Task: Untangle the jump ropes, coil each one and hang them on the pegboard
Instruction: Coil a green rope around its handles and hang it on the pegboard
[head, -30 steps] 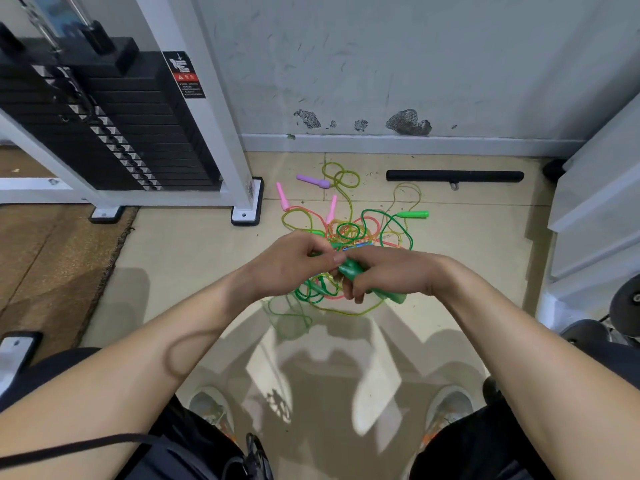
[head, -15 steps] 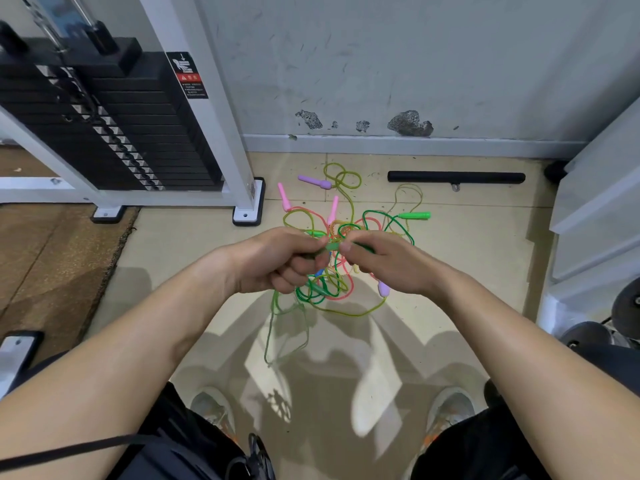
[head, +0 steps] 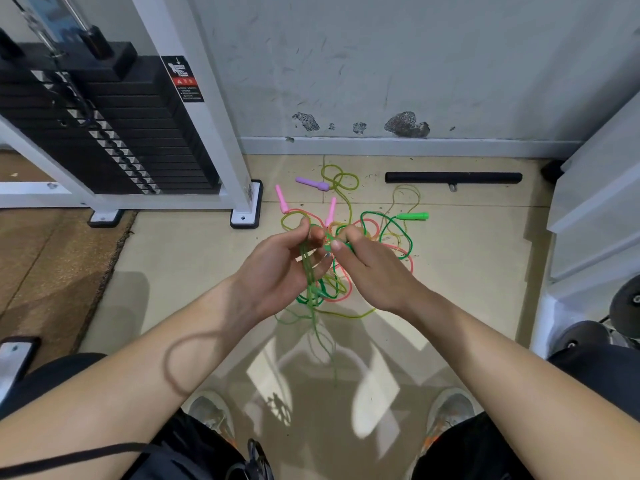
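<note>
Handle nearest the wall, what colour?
Light purple. The handle shows best in the head view, the only one.

Weight stack [head: 104, 133], black bar [head: 453, 177]

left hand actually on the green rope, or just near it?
Touching. Head view: the left hand pinches the green rope at its fingertips, and the strands hang down across its palm.

Floor [head: 180, 258] open L of rope tangle [head: 330, 291]; weight stack [head: 114, 140], black bar [head: 453, 177] beyond.
</note>
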### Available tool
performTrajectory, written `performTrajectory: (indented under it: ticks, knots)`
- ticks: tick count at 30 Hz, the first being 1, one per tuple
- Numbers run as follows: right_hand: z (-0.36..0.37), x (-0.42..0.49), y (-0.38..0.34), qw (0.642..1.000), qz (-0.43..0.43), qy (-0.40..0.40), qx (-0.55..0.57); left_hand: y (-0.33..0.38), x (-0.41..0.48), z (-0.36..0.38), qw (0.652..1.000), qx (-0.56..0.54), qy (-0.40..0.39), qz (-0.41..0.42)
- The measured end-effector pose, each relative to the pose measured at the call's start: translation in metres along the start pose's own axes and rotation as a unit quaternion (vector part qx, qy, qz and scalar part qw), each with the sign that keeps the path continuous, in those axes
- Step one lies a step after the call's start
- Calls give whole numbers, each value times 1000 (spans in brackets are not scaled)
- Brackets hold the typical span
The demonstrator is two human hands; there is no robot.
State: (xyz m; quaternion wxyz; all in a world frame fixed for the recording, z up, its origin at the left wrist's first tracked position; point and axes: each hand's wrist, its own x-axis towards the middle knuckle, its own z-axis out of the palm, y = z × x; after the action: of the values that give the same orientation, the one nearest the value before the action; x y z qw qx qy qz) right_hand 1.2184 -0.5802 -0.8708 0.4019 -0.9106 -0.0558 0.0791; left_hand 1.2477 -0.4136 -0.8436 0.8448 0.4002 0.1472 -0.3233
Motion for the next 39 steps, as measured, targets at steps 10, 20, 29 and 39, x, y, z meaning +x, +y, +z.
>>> performTrajectory:
  ticks: [10, 20, 29, 39]
  knots:
    - [19, 3, -3, 983, 93, 27, 154, -4, 2, 7, 998, 24, -12, 58]
    - [31, 5, -10, 990, 79, 86, 74, -7, 15, 19, 991, 12, 79, 110]
    - [28, 6, -26, 970, -16, 243, -25, -7, 19, 14, 986, 90, 70, 123]
    - [31, 7, -28, 961, 49, 271, 27, -16, 18, 21, 981, 129, 49, 136]
